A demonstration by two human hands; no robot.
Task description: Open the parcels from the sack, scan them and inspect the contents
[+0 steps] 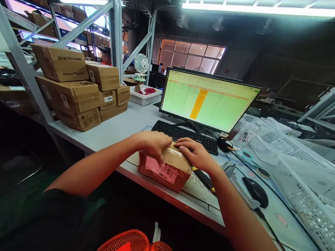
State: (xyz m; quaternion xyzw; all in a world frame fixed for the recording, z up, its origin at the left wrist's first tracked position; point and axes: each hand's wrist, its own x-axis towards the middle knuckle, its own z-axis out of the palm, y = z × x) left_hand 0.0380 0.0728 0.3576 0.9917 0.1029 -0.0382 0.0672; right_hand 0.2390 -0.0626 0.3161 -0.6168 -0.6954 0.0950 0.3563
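Note:
A small cardboard box [176,162] sits at the desk's front edge, clear tape shining on its top and a printed label [163,172] on the side facing me. My left hand [155,144] is closed on the box's left top edge, with the thumb down over the front. From the other side my right hand [194,153] grips the top, its fingers bent over the far part and almost meeting the left hand. The fingertips of both hands are partly hidden. Just right of the box, a black-and-yellow tool [205,180] lies partly under my right forearm.
Behind the box stand a keyboard [170,129] and a lit monitor [207,101]. Stacked cartons [70,95] occupy the desk's left end. To the right are a scanner-like grey device [242,188], a mouse [255,192], cables, tape rolls [245,155] and white perforated baskets [305,192].

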